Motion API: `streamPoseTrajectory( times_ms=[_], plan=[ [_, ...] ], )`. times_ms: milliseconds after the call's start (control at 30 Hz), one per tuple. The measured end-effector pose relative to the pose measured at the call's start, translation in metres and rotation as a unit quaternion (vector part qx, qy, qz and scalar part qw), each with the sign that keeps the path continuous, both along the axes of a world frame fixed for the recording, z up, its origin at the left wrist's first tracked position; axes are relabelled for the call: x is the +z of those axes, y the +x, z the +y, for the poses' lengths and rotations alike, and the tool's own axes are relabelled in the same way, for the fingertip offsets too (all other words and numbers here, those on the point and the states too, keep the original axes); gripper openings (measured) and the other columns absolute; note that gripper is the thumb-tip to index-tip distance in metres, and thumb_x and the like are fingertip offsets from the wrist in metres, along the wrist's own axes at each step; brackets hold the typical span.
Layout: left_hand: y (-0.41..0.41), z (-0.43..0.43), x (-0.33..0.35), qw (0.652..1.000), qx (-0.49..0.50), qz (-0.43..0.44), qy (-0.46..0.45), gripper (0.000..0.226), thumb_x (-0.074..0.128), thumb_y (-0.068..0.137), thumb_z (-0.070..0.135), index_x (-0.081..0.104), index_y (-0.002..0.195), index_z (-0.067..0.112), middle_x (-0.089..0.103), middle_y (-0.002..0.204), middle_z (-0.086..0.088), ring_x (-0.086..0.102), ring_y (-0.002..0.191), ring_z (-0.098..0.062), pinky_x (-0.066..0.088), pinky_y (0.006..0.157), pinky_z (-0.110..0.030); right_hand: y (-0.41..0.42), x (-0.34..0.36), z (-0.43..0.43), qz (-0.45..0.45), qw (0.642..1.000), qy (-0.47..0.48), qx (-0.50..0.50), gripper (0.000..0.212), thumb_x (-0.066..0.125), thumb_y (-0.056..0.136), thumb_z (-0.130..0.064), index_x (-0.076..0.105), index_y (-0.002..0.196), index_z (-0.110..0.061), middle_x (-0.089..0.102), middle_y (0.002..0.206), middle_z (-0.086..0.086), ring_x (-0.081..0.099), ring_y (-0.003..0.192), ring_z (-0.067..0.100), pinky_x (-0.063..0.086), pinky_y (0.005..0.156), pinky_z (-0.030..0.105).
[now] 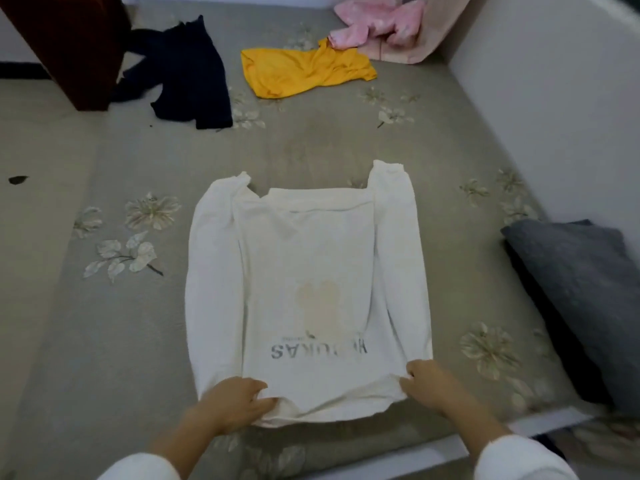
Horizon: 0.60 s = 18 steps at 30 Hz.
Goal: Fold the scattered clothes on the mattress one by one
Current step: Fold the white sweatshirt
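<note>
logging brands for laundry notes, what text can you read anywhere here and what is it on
"...UKAS": dark print on the white shirt, upside down to the camera; first letters, maybe "M", blurred.
Too small to read: the small line beside it.
No other text shows.

Single head-worn wide view, facing forward-down, close over mattress [311, 147].
</note>
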<state>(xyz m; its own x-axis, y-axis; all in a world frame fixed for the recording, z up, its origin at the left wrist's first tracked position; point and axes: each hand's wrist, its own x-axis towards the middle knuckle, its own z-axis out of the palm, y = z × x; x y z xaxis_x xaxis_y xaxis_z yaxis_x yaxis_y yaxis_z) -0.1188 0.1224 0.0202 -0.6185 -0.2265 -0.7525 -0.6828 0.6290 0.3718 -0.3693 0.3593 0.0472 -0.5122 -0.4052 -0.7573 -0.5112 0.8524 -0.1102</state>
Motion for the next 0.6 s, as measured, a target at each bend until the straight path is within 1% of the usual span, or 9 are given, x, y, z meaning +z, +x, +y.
streamPoseTrajectory(
  times_ms=[67, 100, 167, 233, 333, 400, 467, 500, 600],
  plan=[
    [0.005, 0.009, -0.024, 0.996, 0.008, -0.057, 0.074, 0.061, 0.044, 0.083, 0.067, 0.055, 0.129, 0.028, 0.055, 0.134, 0.005, 0.052, 0.118, -0.015, 0.041, 0.097, -0.029, 0.013, -0.022, 0.002, -0.042, 0.995, 0.082, 0.034, 0.019, 0.047, 0.095, -0.032, 0.048, 0.105, -0.015, 0.054, 0.114, 0.006, 0.055, 0.105, 0.022, 0.038, 0.077, 0.026],
    [0.007, 0.011, -0.034, 0.99, 0.012, -0.088, 0.112, 0.067, 0.05, 0.077, 0.069, 0.052, 0.133, 0.031, 0.052, 0.137, 0.006, 0.05, 0.12, -0.015, 0.04, 0.099, -0.029, 0.017, -0.032, 0.002, -0.063, 0.99, 0.115, 0.044, 0.026, 0.051, 0.093, -0.032, 0.048, 0.112, -0.015, 0.052, 0.124, 0.008, 0.053, 0.108, 0.022, 0.039, 0.081, 0.027],
    [0.005, 0.007, -0.047, 0.977, 0.03, -0.131, 0.166, 0.073, 0.059, 0.07, 0.066, 0.047, 0.136, 0.036, 0.046, 0.139, 0.006, 0.046, 0.121, -0.014, 0.037, 0.102, -0.026, 0.021, -0.044, -0.007, -0.091, 0.985, 0.14, 0.04, 0.042, 0.058, 0.09, -0.036, 0.046, 0.123, -0.013, 0.049, 0.131, 0.008, 0.051, 0.111, 0.022, 0.04, 0.086, 0.028],
    [-0.003, -0.004, -0.059, 0.977, 0.092, -0.099, 0.168, 0.057, 0.062, 0.08, 0.052, 0.05, 0.132, 0.032, 0.05, 0.13, 0.003, 0.048, 0.114, -0.013, 0.037, 0.096, -0.023, 0.018, -0.052, -0.024, -0.079, 0.991, 0.107, 0.031, 0.044, 0.055, 0.092, -0.038, 0.047, 0.127, -0.013, 0.05, 0.131, 0.008, 0.051, 0.114, 0.023, 0.041, 0.088, 0.028],
    [-0.02, -0.036, -0.073, 0.959, 0.267, 0.059, 0.075, 0.026, 0.057, 0.091, 0.024, 0.061, 0.117, 0.021, 0.062, 0.117, -0.004, 0.055, 0.098, -0.015, 0.04, 0.081, -0.023, 0.005, -0.065, -0.064, -0.045, 0.998, 0.028, 0.023, 0.029, 0.047, 0.096, -0.035, 0.05, 0.116, -0.015, 0.055, 0.125, 0.009, 0.054, 0.108, 0.025, 0.04, 0.082, 0.029],
    [-0.033, -0.063, -0.082, 0.92, 0.365, 0.14, -0.03, 0.024, 0.056, 0.09, 0.017, 0.062, 0.114, 0.015, 0.062, 0.112, -0.01, 0.056, 0.093, -0.019, 0.041, 0.077, -0.027, -0.005, -0.076, -0.096, -0.032, 0.999, -0.003, 0.023, 0.024, 0.046, 0.096, -0.033, 0.049, 0.112, -0.016, 0.056, 0.125, 0.009, 0.054, 0.107, 0.025, 0.042, 0.083, 0.03],
    [-0.044, -0.092, -0.095, 0.875, 0.429, 0.182, -0.132, 0.032, 0.059, 0.088, 0.016, 0.058, 0.119, 0.011, 0.054, 0.118, -0.017, 0.053, 0.105, -0.03, 0.042, 0.086, -0.035, -0.015, -0.09, -0.127, -0.007, 0.999, -0.032, 0.043, 0.035, 0.045, 0.096, -0.033, 0.047, 0.126, -0.015, 0.052, 0.13, 0.008, 0.051, 0.115, 0.024, 0.043, 0.093, 0.032],
    [-0.051, -0.106, -0.101, 0.855, 0.453, 0.184, -0.171, 0.038, 0.061, 0.087, 0.018, 0.055, 0.124, 0.011, 0.048, 0.125, -0.02, 0.046, 0.115, -0.035, 0.038, 0.094, -0.04, -0.019, -0.097, -0.143, 0.012, 0.997, -0.05, 0.055, 0.04, 0.045, 0.096, -0.033, 0.044, 0.132, -0.014, 0.05, 0.132, 0.007, 0.048, 0.119, 0.024, 0.042, 0.096, 0.033],
    [-0.066, -0.147, -0.119, 0.813, 0.517, 0.15, -0.222, 0.058, 0.065, 0.085, 0.032, 0.042, 0.138, 0.021, 0.031, 0.143, -0.019, 0.027, 0.13, -0.037, 0.026, 0.105, -0.05, -0.027, -0.124, -0.186, 0.075, 0.984, -0.118, 0.106, 0.05, 0.045, 0.096, -0.036, 0.035, 0.141, -0.015, 0.042, 0.141, 0.004, 0.041, 0.126, 0.022, 0.038, 0.1, 0.034]
  ],
)
